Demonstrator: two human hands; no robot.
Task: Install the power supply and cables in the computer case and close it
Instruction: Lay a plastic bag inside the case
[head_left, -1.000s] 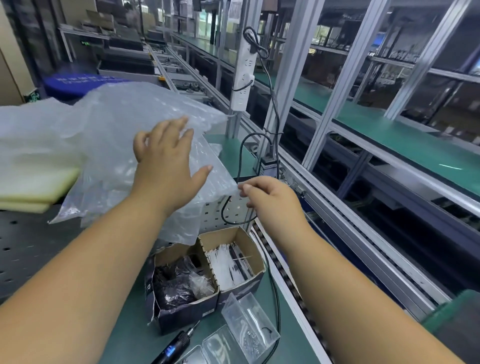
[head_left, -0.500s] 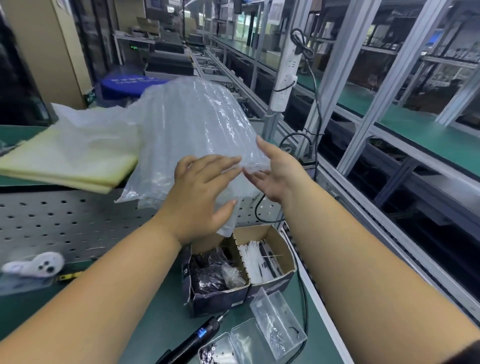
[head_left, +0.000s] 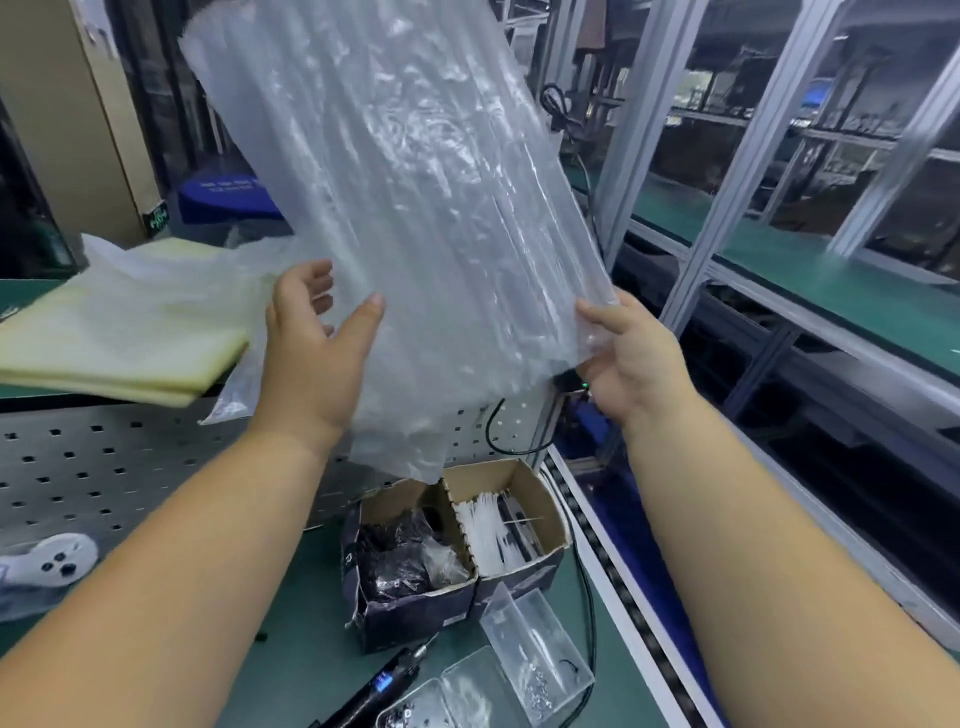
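Observation:
A large clear air-cushion plastic bag (head_left: 415, 218) stands upright in front of me and fills the upper middle of the view. My left hand (head_left: 317, 353) holds its lower left edge, thumb pressed on the front. My right hand (head_left: 628, 358) grips the lower right edge, thumb on the front and fingers behind. No computer case, power supply or cables for it are in view.
Yellow foam sheets (head_left: 124, 338) lie on a shelf at left above a grey pegboard (head_left: 93, 467). Below my hands stand a box of black bagged parts (head_left: 410, 571), a box of white cable ties (head_left: 506, 530), clear screw boxes (head_left: 535, 670) and an electric screwdriver (head_left: 387, 678). A conveyor rail (head_left: 618, 582) runs along the right.
The plastic bag has risen from lying on the shelf to standing upright before me. Both hands went from touching it to holding its lower edges.

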